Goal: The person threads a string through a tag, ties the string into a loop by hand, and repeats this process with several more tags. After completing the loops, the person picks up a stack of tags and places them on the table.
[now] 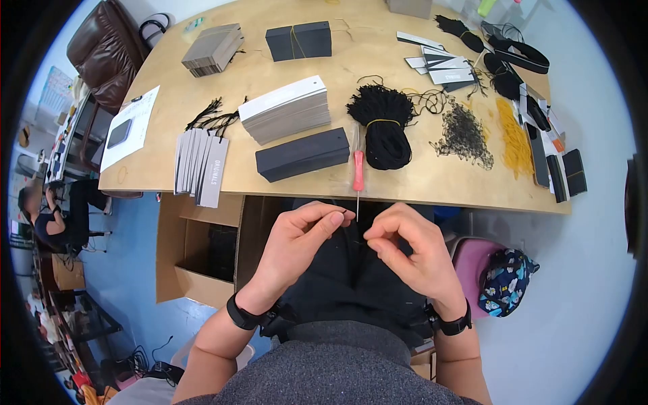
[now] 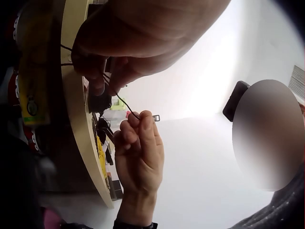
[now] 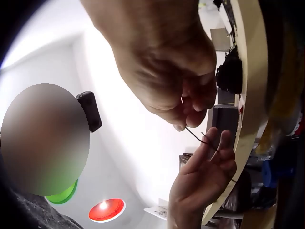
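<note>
1. Left hand [image 1: 291,250]: held below the table edge over the person's lap, thumb and forefinger pinched on one end of a thin black cord [image 2: 119,99]; remaining fingers loosely curled.
2. Right hand [image 1: 412,253]: just beside the left, fingertips nearly meeting it; thumb and forefinger pinch the other end of the same cord, other fingers curled in.
3. Thin black cord: a short length strung between the two hands, seen clearly from the wrist views [image 3: 200,139]; barely visible from the head view.
4. Red-handled tool [image 1: 358,171]: lying on the near table edge, its thin metal shaft pointing down toward the hands.
5. Wooden table [image 1: 169,81]: light plywood top, curved near edge.
6. Black box [image 1: 302,154]: long and flat, near the edge, left of the tool.
7. Bundle of black cords [image 1: 383,125]: tied with a yellow band, right of the tool.
8. Fanned grey hang tags [image 1: 200,167]: strings attached, at the left near edge.
9. Stack of white cards [image 1: 286,109]: behind the black box.
10. Loose pile of small black pins [image 1: 466,135] and a yellow heap [image 1: 515,138]: to the right, mid-table.
11. Second black box [image 1: 298,40] and grey card stack [image 1: 213,48]: at the far side.
12. Brown leather chair [image 1: 104,47]: beyond the table's far left corner.
</note>
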Available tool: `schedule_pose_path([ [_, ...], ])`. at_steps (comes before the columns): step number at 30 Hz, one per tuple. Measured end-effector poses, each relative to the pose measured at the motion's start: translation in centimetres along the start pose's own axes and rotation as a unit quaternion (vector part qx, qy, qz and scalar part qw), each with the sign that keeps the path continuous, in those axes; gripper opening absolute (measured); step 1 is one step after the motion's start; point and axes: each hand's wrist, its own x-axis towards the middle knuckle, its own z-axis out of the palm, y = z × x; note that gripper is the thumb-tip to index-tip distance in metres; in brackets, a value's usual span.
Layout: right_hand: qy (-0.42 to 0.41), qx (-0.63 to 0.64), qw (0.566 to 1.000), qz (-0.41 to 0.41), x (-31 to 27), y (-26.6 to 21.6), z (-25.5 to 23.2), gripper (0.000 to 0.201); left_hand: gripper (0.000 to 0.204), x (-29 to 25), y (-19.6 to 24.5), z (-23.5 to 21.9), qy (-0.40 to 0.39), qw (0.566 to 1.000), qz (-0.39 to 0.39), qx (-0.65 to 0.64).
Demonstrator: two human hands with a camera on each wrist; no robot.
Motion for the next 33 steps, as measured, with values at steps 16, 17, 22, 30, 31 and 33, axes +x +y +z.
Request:
schedule_pose_path([
  [16,0.037,-0.005,0.998,0.059,0.8,1.2,0.9,0.009,0.015,-0.6,0.5,1.3,-0.018,0.999,0.002,0.034],
  [17,0.039,0.036,0.995,0.089,0.6,1.4,0.9,0.009,0.015,-0.6,0.4,1.4,-0.022,0.999,0.002,0.033],
  [22,0.053,0.135,0.978,0.152,0.1,1.7,0.5,0.010,0.011,0.1,-0.2,1.8,0.017,0.955,0.175,0.240],
  [30,0.246,-0.335,0.908,0.064,2.6,6.0,-5.4,0.010,0.010,0.3,-0.7,1.6,-0.005,0.985,0.111,0.133],
  [31,0.247,-0.336,0.907,0.063,3.0,7.0,-6.1,0.010,0.010,0.4,-0.8,1.7,-0.001,0.991,0.102,0.092],
  [33,0.245,-0.427,0.867,0.083,3.7,8.1,-7.0,0.012,0.010,0.2,0.0,1.7,-0.008,0.992,0.080,0.096],
])
